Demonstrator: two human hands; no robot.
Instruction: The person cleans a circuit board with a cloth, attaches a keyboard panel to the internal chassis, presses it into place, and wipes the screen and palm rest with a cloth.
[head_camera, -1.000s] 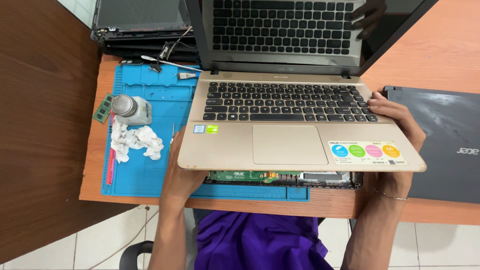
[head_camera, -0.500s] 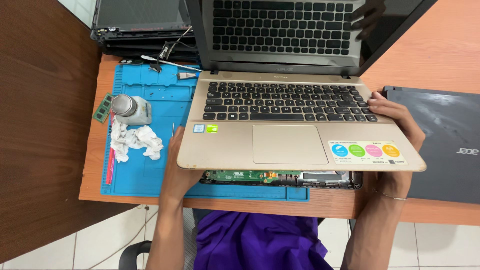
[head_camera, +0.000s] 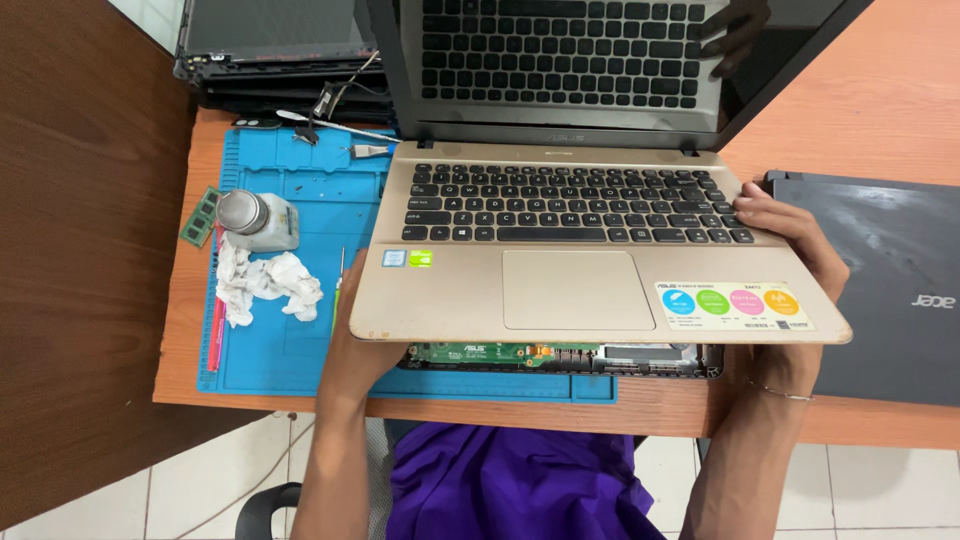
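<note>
Orange-brown desk (head_camera: 880, 110) carried blue work mat (head_camera: 300, 190). Gold laptop top half (head_camera: 590, 260) sat raised over mat, above exposed green circuit board (head_camera: 480, 352). Left hand (head_camera: 360, 350) gripped its front-left corner; right hand (head_camera: 795, 245) clasped its right edge. Crumpled tissue (head_camera: 265, 285) and small bottle (head_camera: 255, 218) lay left of laptop; dark closed laptop (head_camera: 890, 280) right.

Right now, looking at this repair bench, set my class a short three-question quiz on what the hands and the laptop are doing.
1. True or false: the left hand grips the gold laptop top case at its left front corner.
2. What shows under the lifted case?
3. Where is the crumpled white tissue: A on the blue mat, B on the keyboard, C on the floor?

Key:
1. True; the right hand holds the right edge.
2. A green circuit board in the base.
3. A.
</note>
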